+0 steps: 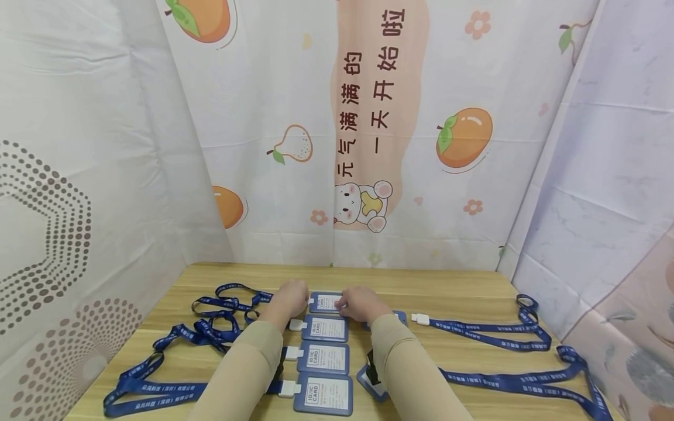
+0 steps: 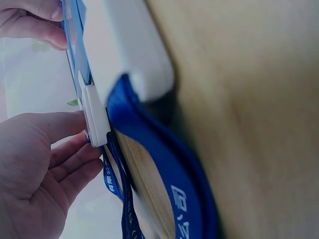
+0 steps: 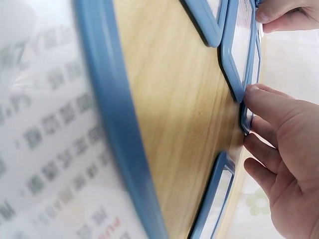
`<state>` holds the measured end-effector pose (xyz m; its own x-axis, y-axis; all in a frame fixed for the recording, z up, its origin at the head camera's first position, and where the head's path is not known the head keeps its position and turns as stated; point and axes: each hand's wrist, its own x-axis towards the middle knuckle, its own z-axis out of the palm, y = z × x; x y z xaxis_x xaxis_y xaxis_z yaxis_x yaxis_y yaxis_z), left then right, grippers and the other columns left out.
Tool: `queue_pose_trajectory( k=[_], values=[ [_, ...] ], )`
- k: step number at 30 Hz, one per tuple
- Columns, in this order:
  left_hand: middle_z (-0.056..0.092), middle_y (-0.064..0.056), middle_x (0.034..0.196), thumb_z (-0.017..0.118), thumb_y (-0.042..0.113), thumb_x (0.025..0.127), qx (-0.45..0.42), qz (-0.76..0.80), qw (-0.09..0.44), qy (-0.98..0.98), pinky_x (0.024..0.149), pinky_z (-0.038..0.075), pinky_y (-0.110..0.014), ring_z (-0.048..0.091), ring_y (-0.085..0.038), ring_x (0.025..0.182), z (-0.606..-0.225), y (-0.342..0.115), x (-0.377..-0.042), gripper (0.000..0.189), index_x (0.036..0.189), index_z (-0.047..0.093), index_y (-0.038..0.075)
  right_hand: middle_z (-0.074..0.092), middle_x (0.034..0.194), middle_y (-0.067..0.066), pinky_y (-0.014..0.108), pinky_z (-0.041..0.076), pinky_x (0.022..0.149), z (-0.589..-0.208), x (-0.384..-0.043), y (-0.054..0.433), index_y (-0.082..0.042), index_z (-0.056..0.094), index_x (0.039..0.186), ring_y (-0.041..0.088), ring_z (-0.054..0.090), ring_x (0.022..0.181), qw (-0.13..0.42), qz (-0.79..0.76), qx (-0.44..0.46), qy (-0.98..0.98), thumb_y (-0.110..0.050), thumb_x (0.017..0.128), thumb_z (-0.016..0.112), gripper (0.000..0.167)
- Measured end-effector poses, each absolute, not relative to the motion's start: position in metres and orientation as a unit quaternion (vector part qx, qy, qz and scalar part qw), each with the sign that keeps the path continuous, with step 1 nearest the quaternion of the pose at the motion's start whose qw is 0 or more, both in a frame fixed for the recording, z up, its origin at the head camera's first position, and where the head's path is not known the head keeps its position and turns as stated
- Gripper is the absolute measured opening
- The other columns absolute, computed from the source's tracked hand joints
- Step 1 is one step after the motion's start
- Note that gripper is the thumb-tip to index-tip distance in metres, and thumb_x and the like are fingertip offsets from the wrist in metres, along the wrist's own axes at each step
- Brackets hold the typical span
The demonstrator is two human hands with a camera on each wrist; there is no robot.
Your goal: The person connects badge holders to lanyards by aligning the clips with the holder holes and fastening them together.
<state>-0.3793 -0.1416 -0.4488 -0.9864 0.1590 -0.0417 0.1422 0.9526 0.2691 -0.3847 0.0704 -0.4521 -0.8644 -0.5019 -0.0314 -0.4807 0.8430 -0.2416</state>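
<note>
A blue-framed ID card holder (image 1: 325,302) lies at the far end of a column of several such holders, between my two hands. My left hand (image 1: 291,299) pinches the white clip (image 2: 95,115) at its left end, thumb on one side and fingers on the other. From that clip a blue printed lanyard (image 2: 113,169) hangs down. At the holder's right edge my right hand (image 1: 362,303) grips with thumb and fingertips, its lower fingers spread in the right wrist view. Nearer in the column lie further holders (image 1: 325,328), with white clips on their left.
Blue lanyards (image 1: 152,387) spread in loops across the left of the wooden table (image 1: 421,283). To the right lie two more holders (image 1: 396,316), partly hidden by my right arm, with lanyards (image 1: 505,380) stretching rightward. A printed curtain (image 1: 295,193) hangs behind.
</note>
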Motion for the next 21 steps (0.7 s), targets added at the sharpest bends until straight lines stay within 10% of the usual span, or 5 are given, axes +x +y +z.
queue_pose_trajectory(
  k=[21],
  values=[
    [0.066,-0.003,0.082,0.068,0.003,0.094,0.061,0.144,0.041,0.987,0.076,0.058,-0.039,0.061,-0.018,0.074,-0.448,-0.1402,-0.3777,0.011,0.087,0.075,0.008,0.068,0.127,0.004,0.048,0.046,0.106,-0.4504,-0.383,0.0709,-0.025,0.08,0.112,0.029,0.06,0.123,0.046,-0.111,-0.254,0.96,-0.024,0.093,0.075,0.019]
  ],
)
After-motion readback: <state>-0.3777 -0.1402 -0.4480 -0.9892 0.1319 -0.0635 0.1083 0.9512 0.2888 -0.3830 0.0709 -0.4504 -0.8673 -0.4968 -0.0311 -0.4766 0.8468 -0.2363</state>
